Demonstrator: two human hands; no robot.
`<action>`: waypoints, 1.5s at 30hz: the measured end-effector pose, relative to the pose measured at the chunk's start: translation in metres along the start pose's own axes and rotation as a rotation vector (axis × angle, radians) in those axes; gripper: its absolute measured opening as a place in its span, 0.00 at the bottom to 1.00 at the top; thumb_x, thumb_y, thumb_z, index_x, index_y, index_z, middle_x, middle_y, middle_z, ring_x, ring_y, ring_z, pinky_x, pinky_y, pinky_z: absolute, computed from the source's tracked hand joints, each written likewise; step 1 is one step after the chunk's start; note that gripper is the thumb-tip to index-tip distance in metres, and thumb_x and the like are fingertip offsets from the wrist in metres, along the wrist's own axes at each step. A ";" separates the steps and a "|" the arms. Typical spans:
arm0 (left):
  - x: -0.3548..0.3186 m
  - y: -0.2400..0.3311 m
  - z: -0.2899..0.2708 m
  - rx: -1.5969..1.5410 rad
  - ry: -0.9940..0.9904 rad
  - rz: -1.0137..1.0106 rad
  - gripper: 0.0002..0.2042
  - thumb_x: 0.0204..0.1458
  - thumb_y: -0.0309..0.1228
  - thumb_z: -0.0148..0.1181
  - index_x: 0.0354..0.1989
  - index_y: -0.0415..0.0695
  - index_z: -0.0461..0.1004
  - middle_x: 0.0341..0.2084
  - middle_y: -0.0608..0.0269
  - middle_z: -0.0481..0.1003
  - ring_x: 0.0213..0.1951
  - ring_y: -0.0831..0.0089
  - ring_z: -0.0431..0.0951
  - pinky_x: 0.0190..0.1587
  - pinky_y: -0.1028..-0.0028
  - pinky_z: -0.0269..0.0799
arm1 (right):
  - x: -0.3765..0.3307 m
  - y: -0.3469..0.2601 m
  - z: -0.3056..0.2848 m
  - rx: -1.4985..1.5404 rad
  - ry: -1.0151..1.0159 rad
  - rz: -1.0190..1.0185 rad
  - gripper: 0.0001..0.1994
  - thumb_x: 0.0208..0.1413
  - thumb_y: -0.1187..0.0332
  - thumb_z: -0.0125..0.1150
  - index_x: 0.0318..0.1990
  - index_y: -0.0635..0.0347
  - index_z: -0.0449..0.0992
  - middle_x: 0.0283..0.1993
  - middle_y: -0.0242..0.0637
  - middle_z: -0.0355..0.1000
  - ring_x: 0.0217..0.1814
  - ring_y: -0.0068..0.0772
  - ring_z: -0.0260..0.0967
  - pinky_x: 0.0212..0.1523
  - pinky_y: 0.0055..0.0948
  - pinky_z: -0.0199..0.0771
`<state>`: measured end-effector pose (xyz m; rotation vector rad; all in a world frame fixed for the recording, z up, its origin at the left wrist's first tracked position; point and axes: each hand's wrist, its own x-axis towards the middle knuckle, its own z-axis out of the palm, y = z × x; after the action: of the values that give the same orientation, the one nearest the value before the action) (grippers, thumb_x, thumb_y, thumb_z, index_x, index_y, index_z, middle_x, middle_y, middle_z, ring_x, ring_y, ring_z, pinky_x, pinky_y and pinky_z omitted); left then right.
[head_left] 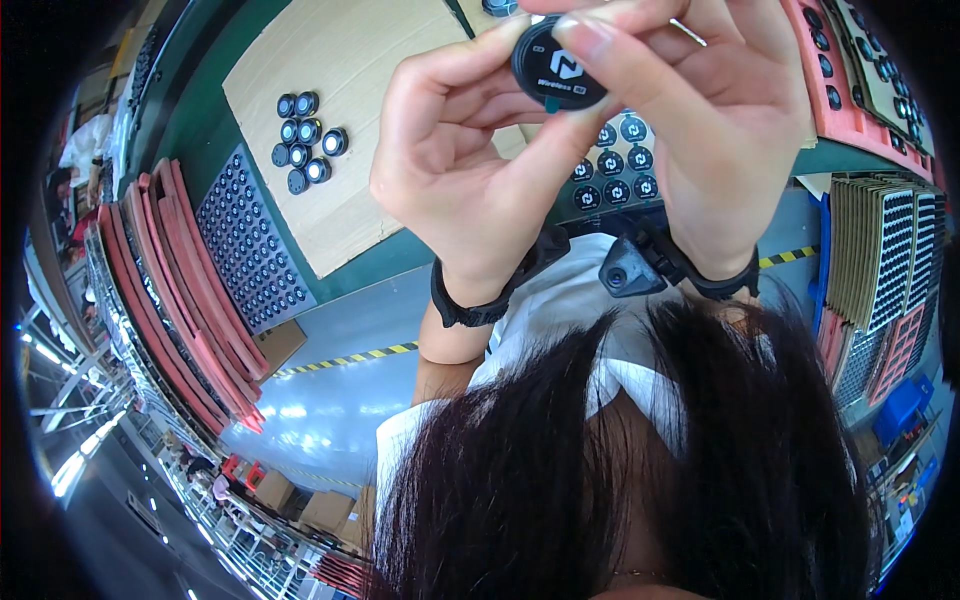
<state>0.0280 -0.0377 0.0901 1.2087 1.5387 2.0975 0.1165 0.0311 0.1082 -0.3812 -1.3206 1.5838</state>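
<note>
Up close, a small round black disc (535,70) with a white printed logo is held between both hands. My left hand (450,165) pinches it from the left and below, the thumb under its lower edge. My right hand (715,110) grips it from the right, the thumb pressed on the printed face. A tiny teal tab (552,104) sticks out at the disc's lower edge. Below the hands, partly hidden by them, lies a sheet of round black stickers (613,162) with white logos. Several loose black discs (310,130) lie on cardboard (350,75) to the left.
A large sheet of round dark pieces (250,240) lies on the green table's left side, beside stacked pink foam trays (185,290). Another pink tray (820,100) with black discs is at the far right. Stacked sheets and trays (870,260) stand lower right.
</note>
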 end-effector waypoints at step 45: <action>0.146 -0.127 -0.035 0.983 -0.866 0.116 0.31 0.49 0.45 0.55 0.55 0.35 0.59 0.55 0.39 0.59 0.55 0.49 0.63 0.54 0.65 0.62 | -0.005 0.036 -0.080 -0.504 0.125 0.007 0.11 0.50 0.80 0.54 0.42 0.65 0.73 0.56 0.40 0.60 0.47 0.26 0.68 0.45 0.21 0.69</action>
<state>-0.1186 0.0834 0.0422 2.1175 2.0025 0.5053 0.1617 0.0755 0.0468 -0.7799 -1.6123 1.1947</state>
